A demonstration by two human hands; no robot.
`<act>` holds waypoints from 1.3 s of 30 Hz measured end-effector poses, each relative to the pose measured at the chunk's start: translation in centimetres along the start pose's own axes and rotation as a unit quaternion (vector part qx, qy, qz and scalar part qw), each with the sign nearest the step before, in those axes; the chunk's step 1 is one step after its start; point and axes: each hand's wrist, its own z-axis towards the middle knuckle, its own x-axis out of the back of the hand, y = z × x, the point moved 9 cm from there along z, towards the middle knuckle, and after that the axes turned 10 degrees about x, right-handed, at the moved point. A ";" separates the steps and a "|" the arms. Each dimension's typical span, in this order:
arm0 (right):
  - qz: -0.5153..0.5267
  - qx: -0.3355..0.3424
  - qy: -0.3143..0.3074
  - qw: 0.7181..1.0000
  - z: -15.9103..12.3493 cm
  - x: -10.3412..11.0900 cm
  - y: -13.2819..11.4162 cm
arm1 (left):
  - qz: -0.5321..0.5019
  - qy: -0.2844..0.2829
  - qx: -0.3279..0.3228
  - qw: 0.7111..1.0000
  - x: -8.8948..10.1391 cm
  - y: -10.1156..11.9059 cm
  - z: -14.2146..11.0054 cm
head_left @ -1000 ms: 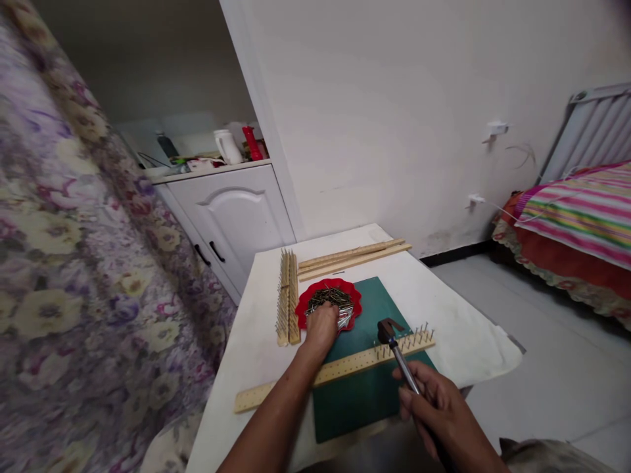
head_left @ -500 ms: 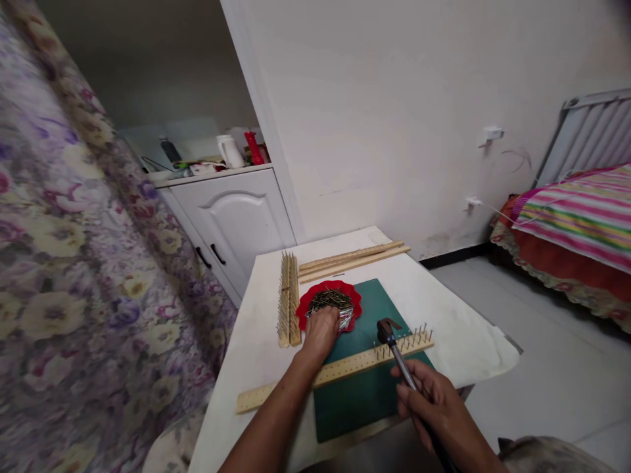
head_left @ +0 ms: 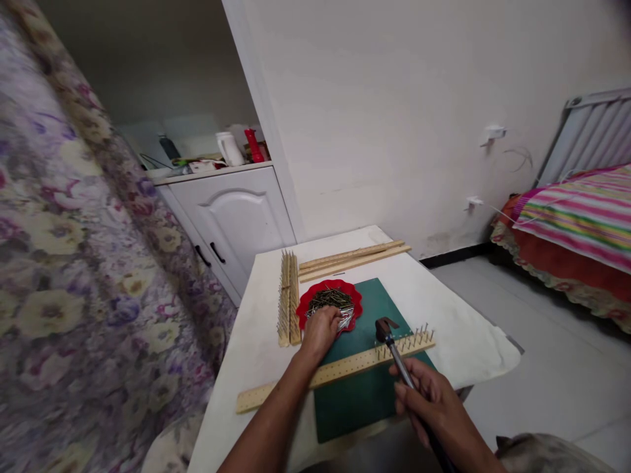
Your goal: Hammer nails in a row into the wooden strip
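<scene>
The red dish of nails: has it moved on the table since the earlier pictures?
No, not visibly: judged against the white table, the red dish has shifted neither way.

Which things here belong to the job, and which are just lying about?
Job in hand: hammer in right hand; red bowl of nails at left hand; wooden strip; green mat; probably the other strips.
Just around: white jug; floral curtain; striped bedcover.

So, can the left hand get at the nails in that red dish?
Most likely yes: the left hand reaches over the near side of the dish, close against the nails, and nothing visible blocks it.
</scene>
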 end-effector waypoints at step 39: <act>-0.015 -0.018 -0.003 1.000 -0.2 -0.3 -0.3 | 0.071 -0.050 0.099 0.991 -1.1 -0.3 0.9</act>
